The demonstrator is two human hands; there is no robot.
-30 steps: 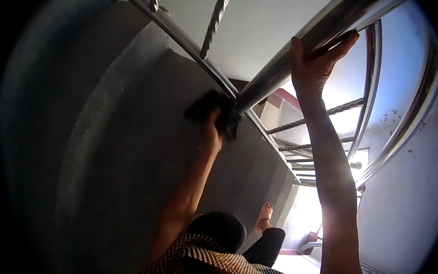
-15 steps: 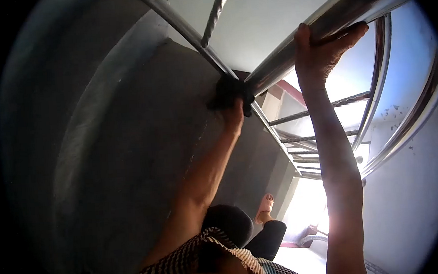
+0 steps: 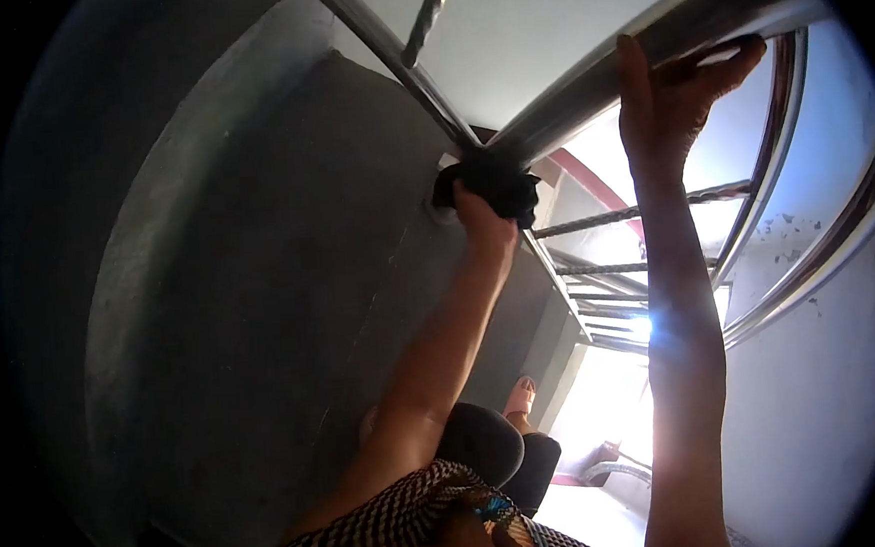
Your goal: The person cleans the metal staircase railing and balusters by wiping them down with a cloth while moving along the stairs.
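My left hand (image 3: 482, 211) is closed on a dark cloth (image 3: 501, 191), which is pressed around the lower end of a thick metal post (image 3: 563, 110), where it meets a thinner metal rail (image 3: 384, 46). Higher on the same post, my right hand (image 3: 670, 109) rests against the metal with thumb and fingers spread around its underside. The fingertips of my left hand are hidden in the cloth.
Twisted bars (image 3: 644, 211) and curved metal tubes (image 3: 826, 240) of the railing run on the right. Grey steps (image 3: 257, 264) fill the left side. My foot in a pink slipper (image 3: 521, 397) stands below. Bright light comes from the lower right.
My left hand has moved right with the cloth, from beside the rail onto the post's lower end. My right hand has shifted slightly up and right in view, still at the post.
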